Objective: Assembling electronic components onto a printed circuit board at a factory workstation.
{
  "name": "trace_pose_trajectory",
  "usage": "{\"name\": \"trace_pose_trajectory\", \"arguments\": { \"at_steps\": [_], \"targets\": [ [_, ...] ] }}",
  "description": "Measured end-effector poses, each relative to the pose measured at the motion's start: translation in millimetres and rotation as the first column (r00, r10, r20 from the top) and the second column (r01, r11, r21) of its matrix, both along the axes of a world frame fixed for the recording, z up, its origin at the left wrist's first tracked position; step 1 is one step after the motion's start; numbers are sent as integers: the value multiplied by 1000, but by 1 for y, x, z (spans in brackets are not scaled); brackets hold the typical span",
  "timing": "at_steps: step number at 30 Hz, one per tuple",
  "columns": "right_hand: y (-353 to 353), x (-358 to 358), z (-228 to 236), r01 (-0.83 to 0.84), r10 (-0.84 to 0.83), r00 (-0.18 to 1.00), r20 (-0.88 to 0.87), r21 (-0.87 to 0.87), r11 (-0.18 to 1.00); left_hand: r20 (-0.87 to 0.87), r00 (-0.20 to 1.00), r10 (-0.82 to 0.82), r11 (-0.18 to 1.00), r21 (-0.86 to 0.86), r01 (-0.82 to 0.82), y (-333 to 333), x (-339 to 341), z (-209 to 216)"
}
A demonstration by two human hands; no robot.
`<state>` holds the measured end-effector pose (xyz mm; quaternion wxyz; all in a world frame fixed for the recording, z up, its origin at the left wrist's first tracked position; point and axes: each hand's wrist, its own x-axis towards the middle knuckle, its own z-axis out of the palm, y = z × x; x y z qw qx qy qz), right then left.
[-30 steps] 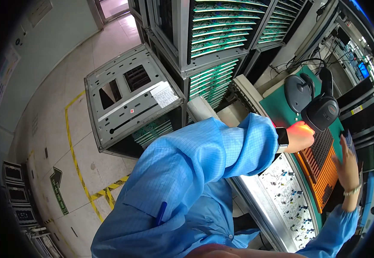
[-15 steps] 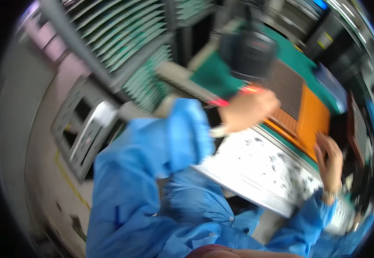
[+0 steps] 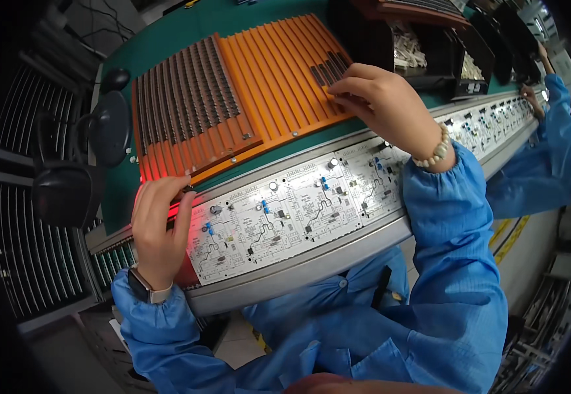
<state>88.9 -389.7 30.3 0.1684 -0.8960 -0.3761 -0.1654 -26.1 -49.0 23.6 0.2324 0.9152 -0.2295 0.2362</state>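
One small black component (image 3: 187, 190) sits pinched in the grip of the left hand (image 3: 159, 226) near the lower-left corner of the orange ribbed tray (image 3: 269, 82), the right hand (image 3: 387, 98) curled at the tray's right side, hold unclear.

white circuit boards (image 3: 341, 226): print too small | black bin (image 3: 457, 60): label (image 3: 476, 87) illegible

Orange grooved tray (image 3: 273, 92): flat, 12 o'clock | dark slim components (image 3: 330, 69): lined up in grooves, tray's 3 o'clock | white circuit boards (image 3: 269, 230): flat, populated, tray's 6 o'clock
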Motion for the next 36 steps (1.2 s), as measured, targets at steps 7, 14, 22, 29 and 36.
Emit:
{"name": "trace_pose_trajectory", "arguments": {
  "at_steps": [7,14,22,29,36],
  "targets": [
    [5,-3,-13,155,-152,987,48,-63,986,-14,1000,-8,1000,18,9,0,-5,0],
    [3,-4,-11,146,-142,989,40,-127,981,-140,990,-32,998,-65,23,0,-7,3],
    [1,1,-15,86,-87,996,-8,-82,993,-396,875,-280,958,-53,282,2,-9,8],
    [0,-1,-11,70,-72,997,-33,-57,996,-548,791,-273,925,75,372,13,-13,12],
    [7,-3,-13,81,-81,995,-63,-7,997,-529,812,-248,921,133,367,12,-15,6]
  ]
}}
